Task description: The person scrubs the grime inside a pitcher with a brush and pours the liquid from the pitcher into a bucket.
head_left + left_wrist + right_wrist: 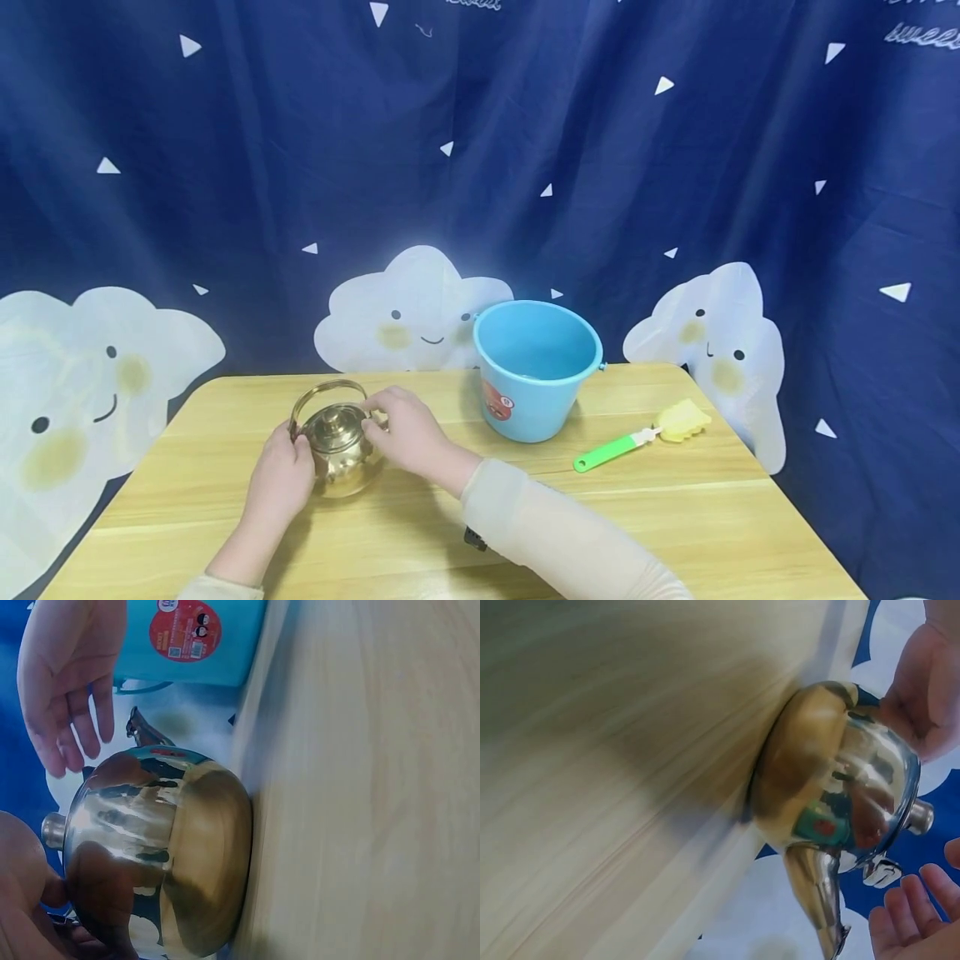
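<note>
A shiny gold-toned metal teapot [341, 471] with a knobbed lid and a raised hoop handle [330, 385] stands upright on the table's left part. My left hand [281, 475] is at its left side, thumb and fingers pinching the foot of the handle; the left wrist view shows the thumb against the metal. On the teapot's right, my right hand [411, 429] hovers near the other side of the handle, fingers loosely extended. From the left wrist, the right hand [75, 682] appears apart from the teapot. The spout [814, 892] shows in the right wrist view.
A blue bucket [536, 408] with a red sticker stands at the back of the wooden table [697, 525]. Right of it lies a green-handled tool [611, 452] with a yellow scalloped head. A dark blue curtain [480, 125] with clouds hangs behind.
</note>
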Demonstrator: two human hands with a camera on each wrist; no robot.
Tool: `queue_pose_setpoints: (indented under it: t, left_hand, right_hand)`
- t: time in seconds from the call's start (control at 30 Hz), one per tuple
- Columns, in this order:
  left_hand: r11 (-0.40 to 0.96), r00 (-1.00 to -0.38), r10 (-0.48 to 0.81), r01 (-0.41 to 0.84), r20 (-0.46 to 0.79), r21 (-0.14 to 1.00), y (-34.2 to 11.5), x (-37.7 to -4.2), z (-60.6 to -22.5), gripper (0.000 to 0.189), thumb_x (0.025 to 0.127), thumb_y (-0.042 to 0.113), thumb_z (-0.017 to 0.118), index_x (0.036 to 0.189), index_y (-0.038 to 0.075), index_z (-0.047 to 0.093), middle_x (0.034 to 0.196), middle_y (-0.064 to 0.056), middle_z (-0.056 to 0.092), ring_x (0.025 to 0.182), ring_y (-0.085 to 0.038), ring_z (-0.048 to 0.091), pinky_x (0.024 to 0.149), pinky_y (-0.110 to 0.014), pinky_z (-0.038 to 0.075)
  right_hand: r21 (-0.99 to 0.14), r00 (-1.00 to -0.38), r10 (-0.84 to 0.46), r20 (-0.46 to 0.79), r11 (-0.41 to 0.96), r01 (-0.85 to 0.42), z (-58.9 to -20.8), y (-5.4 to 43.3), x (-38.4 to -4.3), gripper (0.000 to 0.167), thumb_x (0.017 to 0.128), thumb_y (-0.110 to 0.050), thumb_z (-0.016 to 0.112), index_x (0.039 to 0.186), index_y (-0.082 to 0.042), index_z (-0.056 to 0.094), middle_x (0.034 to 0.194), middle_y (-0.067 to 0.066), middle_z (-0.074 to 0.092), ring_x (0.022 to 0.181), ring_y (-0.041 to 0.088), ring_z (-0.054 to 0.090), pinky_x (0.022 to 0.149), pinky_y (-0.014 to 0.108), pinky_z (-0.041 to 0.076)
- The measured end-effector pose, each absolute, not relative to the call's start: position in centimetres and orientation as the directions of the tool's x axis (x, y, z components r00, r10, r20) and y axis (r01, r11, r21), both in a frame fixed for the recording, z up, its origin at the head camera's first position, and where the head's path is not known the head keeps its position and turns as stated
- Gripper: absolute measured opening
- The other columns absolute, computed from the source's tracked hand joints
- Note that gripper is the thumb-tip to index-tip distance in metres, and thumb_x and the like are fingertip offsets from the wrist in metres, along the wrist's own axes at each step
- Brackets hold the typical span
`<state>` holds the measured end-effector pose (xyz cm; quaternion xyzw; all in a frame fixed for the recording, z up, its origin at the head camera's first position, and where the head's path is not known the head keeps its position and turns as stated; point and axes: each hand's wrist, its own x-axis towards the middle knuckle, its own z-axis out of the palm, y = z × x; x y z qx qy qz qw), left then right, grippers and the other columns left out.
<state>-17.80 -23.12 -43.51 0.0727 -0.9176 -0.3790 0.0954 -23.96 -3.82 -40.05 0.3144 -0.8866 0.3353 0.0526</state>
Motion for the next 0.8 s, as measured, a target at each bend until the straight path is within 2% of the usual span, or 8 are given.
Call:
queue_pose_setpoints:
  t: [0.07,0.33,0.57,0.8]
  left_hand:
    - [0.703,-0.97,-0.209,-0.059,0.126,0.709,-23.1,-17.8,-43.5,0.047,0.105,0.013,0.026,0.138,-0.02,0.034,0.134,-0.043,0.043,0.128,-0.059,0.039,0.105,-0.07,0.034]
    - [0.672,-0.975,-0.196,-0.058,0.101,0.738,-23.2,-17.9,-43.8,0.046,0.106,0.013,0.026,0.135,-0.021,0.036,0.134,-0.044,0.042,0.129,-0.06,0.037,0.106,-0.071,0.032]
    - [0.606,-0.987,-0.159,-0.111,-0.017,0.788,-23.5,-17.8,-43.9,0.058,0.108,0.019,0.021,0.146,-0.024,0.015,0.147,-0.047,0.02,0.139,-0.061,0.017,0.112,-0.072,0.018]
    - [0.555,-0.992,-0.121,-0.102,-0.041,0.826,-23.6,-17.8,-44.0,0.061,0.109,0.022,0.018,0.147,-0.023,0.007,0.151,-0.046,0.012,0.14,-0.062,0.012,0.11,-0.075,0.018]
  right_hand:
    - [-0.539,-0.787,-0.53,0.316,0.582,-0.609,-39.9,-4.1,-23.9,0.029,0.096,-0.023,0.064,0.123,-0.012,0.068,0.123,-0.001,0.066,0.115,0.012,0.059,0.102,0.025,0.046]
    - [-0.482,-0.762,-0.559,0.327,0.595,-0.643,-39.8,-4.7,-23.7,0.03,0.096,-0.023,0.064,0.123,-0.012,0.069,0.121,0.0,0.067,0.115,0.013,0.059,0.103,0.028,0.046]
    - [-0.378,-0.737,-0.577,0.351,0.633,-0.675,-39.5,-5.5,-23.5,0.031,0.096,-0.026,0.065,0.124,-0.014,0.069,0.119,-0.002,0.068,0.113,0.014,0.058,0.103,0.027,0.044]
    - [-0.358,-0.701,-0.626,0.34,0.603,-0.712,-39.4,-6.5,-23.7,0.034,0.096,-0.026,0.065,0.127,-0.012,0.067,0.124,-0.002,0.067,0.117,0.012,0.06,0.104,0.023,0.044]
